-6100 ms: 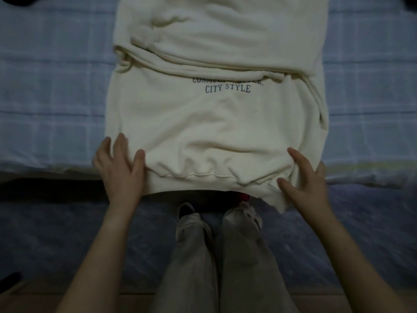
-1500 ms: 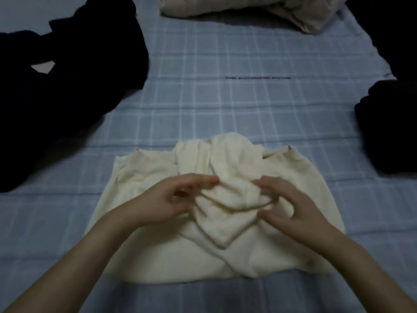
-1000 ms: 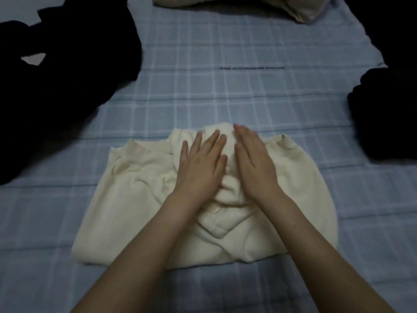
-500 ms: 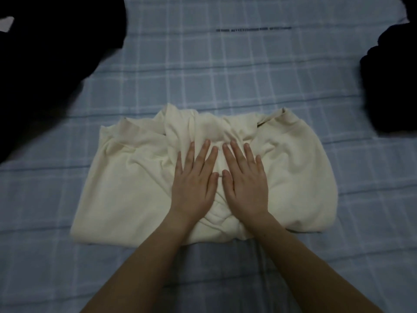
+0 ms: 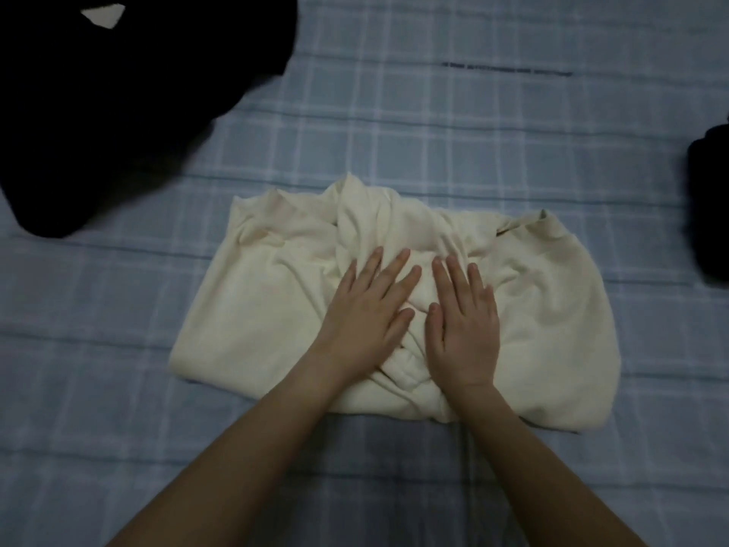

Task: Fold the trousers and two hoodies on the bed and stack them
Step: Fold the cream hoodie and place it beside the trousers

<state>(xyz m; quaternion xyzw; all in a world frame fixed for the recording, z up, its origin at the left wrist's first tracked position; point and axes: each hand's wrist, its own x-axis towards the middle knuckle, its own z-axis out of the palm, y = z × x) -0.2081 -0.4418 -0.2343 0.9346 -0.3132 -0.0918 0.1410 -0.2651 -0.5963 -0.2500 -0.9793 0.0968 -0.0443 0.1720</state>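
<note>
The bed spreads under and beyond both my hands. Far out past my left hand sprawls a big black garment, loose and not yet folded, I judge. Beneath my palms lies the cream hoodie, folded to a compact bundle and nearly done. Well off to the outer side of my right hand sits a smaller dark piece; whether it is folded I cannot tell. My left hand and right hand lie flat, fingers spread, pressing the hoodie's middle. Nothing is stacked yet.
</note>
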